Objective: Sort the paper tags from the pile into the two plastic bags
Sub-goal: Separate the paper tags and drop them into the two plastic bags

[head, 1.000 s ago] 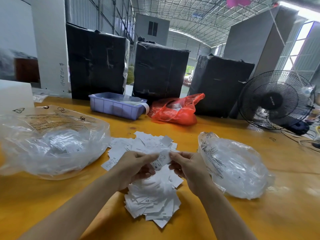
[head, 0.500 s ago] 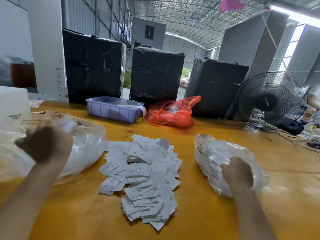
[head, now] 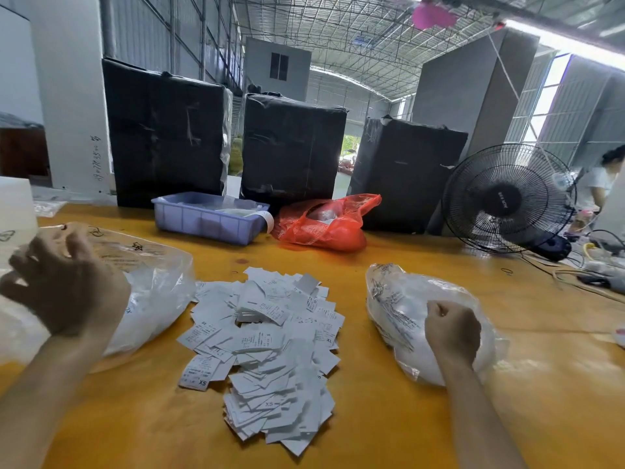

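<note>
Reaching out to both sides, your left hand (head: 67, 282) hangs over the left plastic bag (head: 152, 299) with fingers loosely curled; whether they pinch a tag, you cannot tell. Between your arms the pile of paper tags (head: 270, 350) lies spread on the yellow table (head: 558, 401). Your right hand (head: 451, 330) is balled into a fist against the right plastic bag (head: 399, 299), its contents hidden.

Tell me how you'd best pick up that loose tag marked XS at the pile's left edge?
Pinch the XS tag at its outer left edge, coming in from the left over the bare table. It lies flat with that side free, while its right side seems tucked under the pile.
</note>
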The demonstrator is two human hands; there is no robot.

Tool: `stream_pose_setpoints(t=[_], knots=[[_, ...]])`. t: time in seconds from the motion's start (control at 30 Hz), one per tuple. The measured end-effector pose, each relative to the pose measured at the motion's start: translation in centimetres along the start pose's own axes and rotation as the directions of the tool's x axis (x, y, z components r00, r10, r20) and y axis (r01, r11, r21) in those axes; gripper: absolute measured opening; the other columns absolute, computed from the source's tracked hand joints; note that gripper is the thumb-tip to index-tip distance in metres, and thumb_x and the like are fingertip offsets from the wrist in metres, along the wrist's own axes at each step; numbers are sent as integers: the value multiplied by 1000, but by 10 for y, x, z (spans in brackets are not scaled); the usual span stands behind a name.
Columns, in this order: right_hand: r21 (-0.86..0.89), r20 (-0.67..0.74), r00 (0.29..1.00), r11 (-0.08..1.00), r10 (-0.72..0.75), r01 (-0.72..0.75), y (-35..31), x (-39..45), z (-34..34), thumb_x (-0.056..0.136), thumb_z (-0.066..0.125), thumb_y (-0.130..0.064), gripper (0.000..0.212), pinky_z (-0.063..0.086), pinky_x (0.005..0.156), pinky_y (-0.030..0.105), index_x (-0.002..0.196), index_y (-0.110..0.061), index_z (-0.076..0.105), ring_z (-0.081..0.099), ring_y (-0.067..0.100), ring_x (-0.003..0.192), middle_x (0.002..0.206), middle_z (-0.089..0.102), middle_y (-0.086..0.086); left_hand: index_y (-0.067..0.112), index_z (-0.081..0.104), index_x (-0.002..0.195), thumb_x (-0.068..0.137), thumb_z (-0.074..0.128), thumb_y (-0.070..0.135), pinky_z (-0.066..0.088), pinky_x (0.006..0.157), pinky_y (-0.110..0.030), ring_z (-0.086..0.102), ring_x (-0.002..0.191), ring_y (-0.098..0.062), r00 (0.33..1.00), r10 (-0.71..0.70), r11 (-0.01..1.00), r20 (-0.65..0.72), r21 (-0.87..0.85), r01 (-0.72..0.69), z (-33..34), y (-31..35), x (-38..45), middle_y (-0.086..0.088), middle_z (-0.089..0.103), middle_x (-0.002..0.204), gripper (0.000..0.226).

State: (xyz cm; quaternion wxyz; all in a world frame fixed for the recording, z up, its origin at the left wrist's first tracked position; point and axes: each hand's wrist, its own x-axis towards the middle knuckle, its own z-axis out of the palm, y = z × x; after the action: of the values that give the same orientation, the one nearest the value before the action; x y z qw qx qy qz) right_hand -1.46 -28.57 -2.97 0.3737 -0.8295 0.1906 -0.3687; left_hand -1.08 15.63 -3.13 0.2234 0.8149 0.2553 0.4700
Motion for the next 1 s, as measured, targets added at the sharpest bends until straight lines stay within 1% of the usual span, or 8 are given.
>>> stream_pose_setpoints(t=[0.1, 0.17, 0.23, 0.33, 0.43, 0.67, 0.8, 1.0], knots=[[550, 222, 975, 823, 22, -144, -32, -13, -5, 84, 68, -9, 9, 52, 63, 30, 78, -4, 71, 65, 18, 64, 74, 71, 13, 3, 50, 114, 82, 40, 20, 39, 84, -50, 47, 105, -44, 945, 292, 948, -145, -86, -306, -6, 35, -26, -25, 51, 114, 37], [696, 558, 827, 581, -68, -422, -54, -30, -1, 76, 71, -15, 11, 49, 56, 20, 82, -6, 71, 61, 9, 58, 72, 71, 6, -1, 59, 102, 87, 49, 19, 44, 79, -44, 56, 91, -38, 910, 410, 839, -65, -366, -404, -11, 66, -51, -23, 60, 99, 27], [629, 729, 662, 555, -177, -544, -68, -52, 9, 71, 71, -18, 15, 48, 52, 18, 79, -6, 73, 59, 9, 57, 71, 70, 7, 4, 64, 94, 91, 56, 32, 50, 66, -27, 64, 78, -26, 885, 406, 699, 228, -702, -140, -16, 90, -76, -11, 69, 87, 29], [580, 794, 536, 620, -286, -528, -81, -81, 22, 65, 75, -23, 16, 43, 54, 18, 72, -9, 75, 56, 8, 56, 67, 68, 6, 9, 70, 95, 67, 52, 77, 51, 62, -21, 69, 80, -21, 530, 353, 589, 771, -623, 514, -19, 111, -102, -5, 74, 87, 76], [598, 779, 532, 649, -332, -470, -82, -92, 28, 65, 74, -28, 23, 38, 55, 20, 75, -7, 72, 53, 8, 55, 63, 65, 4, 14, 76, 94, 52, 58, 83, 52, 63, -22, 70, 82, -16, 330, 438, 571, 836, -543, 616, -15, 113, -113, -4, 74, 92, 83], [567, 763, 580, 726, -285, -389, -80, -96, 34, 76, 73, -22, 16, 41, 52, 19, 74, -8, 68, 55, 11, 54, 64, 66, 5, 7, 75, 82, 62, 75, 30, 51, 54, -17, 66, 62, -10, 416, 234, 381, 879, -476, 792, -11, 113, -119, -6, 74, 81, 30], [410, 547, 694, 872, -469, 267, -75, -98, 40, 88, 65, -17, 11, 47, 58, 23, 81, -10, 71, 60, 9, 62, 73, 69, -2, 6, 73, 82, 70, 76, 17, 50, 55, -16, 68, 62, -9, 549, 77, 334, 832, -540, 772, -8, 110, -109, -3, 74, 76, 17], [307, 637, 439, 731, -633, 609, -74, -117, 55, 87, 63, -40, 49, 36, 100, 19, 131, -21, 55, 45, 8, 122, 128, 59, -4, 2, 70, 83, 74, 76, 11, 47, 60, -17, 67, 69, -15, 651, -108, 285, 751, -604, 744, 2, 95, -95, -8, 71, 77, 14]])
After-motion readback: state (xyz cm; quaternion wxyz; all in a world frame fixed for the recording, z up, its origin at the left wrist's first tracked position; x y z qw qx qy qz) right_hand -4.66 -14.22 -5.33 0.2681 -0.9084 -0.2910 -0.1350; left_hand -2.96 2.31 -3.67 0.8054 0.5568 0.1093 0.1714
